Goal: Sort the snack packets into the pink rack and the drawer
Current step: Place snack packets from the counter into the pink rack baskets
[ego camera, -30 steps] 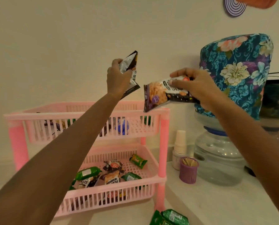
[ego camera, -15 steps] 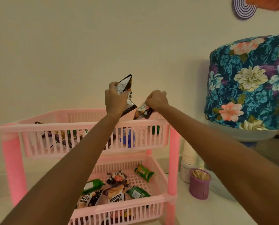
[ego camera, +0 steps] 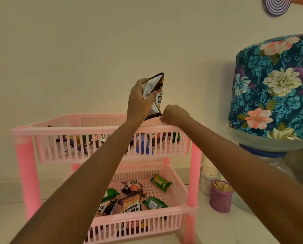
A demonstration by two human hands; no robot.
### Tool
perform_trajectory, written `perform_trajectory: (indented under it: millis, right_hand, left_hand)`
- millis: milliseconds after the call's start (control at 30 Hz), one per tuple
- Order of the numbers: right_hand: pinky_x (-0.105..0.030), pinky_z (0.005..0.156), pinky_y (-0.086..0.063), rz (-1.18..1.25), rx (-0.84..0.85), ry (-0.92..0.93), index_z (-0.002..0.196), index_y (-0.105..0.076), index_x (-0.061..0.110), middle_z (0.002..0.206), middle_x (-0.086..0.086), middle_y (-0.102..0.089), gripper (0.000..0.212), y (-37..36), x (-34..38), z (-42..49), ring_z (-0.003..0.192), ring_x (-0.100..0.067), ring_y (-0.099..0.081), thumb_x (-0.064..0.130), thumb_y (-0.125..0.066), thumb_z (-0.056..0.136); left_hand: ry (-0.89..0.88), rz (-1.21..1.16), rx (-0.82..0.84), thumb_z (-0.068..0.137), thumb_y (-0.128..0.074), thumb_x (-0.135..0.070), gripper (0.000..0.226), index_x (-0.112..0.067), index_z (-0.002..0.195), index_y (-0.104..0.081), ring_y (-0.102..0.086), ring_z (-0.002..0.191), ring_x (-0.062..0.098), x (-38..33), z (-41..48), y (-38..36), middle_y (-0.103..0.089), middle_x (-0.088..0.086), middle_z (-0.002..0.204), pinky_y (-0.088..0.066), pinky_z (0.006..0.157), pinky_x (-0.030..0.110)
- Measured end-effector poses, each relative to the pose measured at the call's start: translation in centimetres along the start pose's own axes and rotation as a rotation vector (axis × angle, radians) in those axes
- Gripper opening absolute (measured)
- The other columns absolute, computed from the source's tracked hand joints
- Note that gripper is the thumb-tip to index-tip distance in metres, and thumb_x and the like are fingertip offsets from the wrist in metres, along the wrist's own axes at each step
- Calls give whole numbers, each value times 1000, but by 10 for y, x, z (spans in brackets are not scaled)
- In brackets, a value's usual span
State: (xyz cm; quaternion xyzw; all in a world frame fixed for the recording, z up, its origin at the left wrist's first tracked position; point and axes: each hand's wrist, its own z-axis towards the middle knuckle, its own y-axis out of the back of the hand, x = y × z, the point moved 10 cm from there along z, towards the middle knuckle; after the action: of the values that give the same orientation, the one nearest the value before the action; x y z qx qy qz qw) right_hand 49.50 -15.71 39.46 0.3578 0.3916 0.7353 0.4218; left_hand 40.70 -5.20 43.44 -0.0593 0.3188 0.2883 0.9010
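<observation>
A two-tier pink rack point(ego camera: 76, 128) stands on a pale counter. My left hand point(ego camera: 140, 104) is raised above the top tier's back right part, shut on a black and white peanut packet point(ego camera: 153, 85). My right hand point(ego camera: 175, 115) hovers just over the top tier's front rim, right beside the packet's lower corner, fingers curled with nothing visible in them. Several packets lie in the top tier point(ego camera: 143, 145), half hidden behind its slats. More peanut packets point(ego camera: 132, 205) and green packets point(ego camera: 160, 183) lie in the lower tier. No drawer is in view.
To the right stands a water jug under a floral blue cover point(ego camera: 274, 85). Between it and the rack are a stack of paper cups point(ego camera: 209, 168) and a purple toothpick holder point(ego camera: 220, 196). The wall is close behind the rack.
My right hand carried an orange and black packet from the right down to the top tier; that packet is no longer in the hand. My left hand keeps holding its packet above the rack.
</observation>
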Motion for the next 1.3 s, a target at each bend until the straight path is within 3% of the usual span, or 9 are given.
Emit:
perform_trajectory:
  millis: [100,233,300,433,600,833,1000,1133,1300]
  right_hand:
    - [-38,64,-44,458,-290,98,75,-60,3,80,-16,-60,37,38,11,-24,72,-28,-56,23,-38,97]
    - [-30,69,-53,1187,-172,98,123,-50,9,87,-1,-59,46,42,22,-60,84,-19,-60,40,-25,100]
    - [-28,71,-54,1191,-75,188,133,-38,18,91,5,-57,42,44,35,-76,87,-15,-61,41,-32,98]
    - [-29,65,-58,1216,-11,305,138,-25,31,97,3,-59,55,50,45,-105,74,-4,-64,32,-54,91]
    - [-38,81,-57,1357,-42,325,135,-36,29,121,-7,-60,59,31,27,-142,104,-24,-65,23,-62,83]
    - [-10,72,-54,1197,-77,307,124,-39,46,103,33,-65,64,-48,-12,-178,95,3,-66,8,-66,80]
    - [-6,70,-47,748,-25,180,123,-32,56,107,16,-64,72,-107,-35,-180,84,6,-63,19,-72,75]
    - [-32,83,-53,550,34,99,139,-27,33,123,-3,-62,73,-142,-46,-163,102,-20,-63,25,-67,78]
    - [-40,88,-51,346,122,54,144,-21,27,125,-17,-56,73,-177,-35,-122,111,-33,-56,24,-61,84]
  left_hand:
    - [-7,-159,-56,90,-54,-6,38,-7,127,-44,-62,96,20,-6,-7,9,-58,11,118,-53,76,23]
    - [61,-377,-73,95,-47,-7,40,-7,133,-37,-57,87,5,-8,-24,14,-53,3,111,-49,74,13]
    - [78,-464,-53,96,-44,-8,38,-7,133,-37,-58,87,5,-18,-33,14,-54,4,111,-51,76,12]
    - [135,-645,26,98,-39,-13,32,-10,130,-42,-61,101,24,-38,-58,8,-58,13,115,-52,88,36]
    - [-50,-364,78,99,-39,-21,27,-20,125,-44,-62,89,1,-52,-111,9,-60,-10,103,-55,77,18]
    - [-242,227,397,93,-38,-31,51,-17,142,-32,-51,116,8,2,-179,-4,-54,6,134,-41,97,19]
    - [-340,739,678,95,-39,-36,52,-13,141,-35,-40,133,23,79,-204,-13,-45,10,144,-26,109,29]
    - [-77,881,680,97,-38,-36,51,-24,145,-26,-16,145,17,153,-200,-2,-26,1,155,-13,118,33]
    - [290,918,787,98,-31,-43,58,-22,149,-11,3,147,29,217,-218,-2,-5,10,159,-2,120,41]
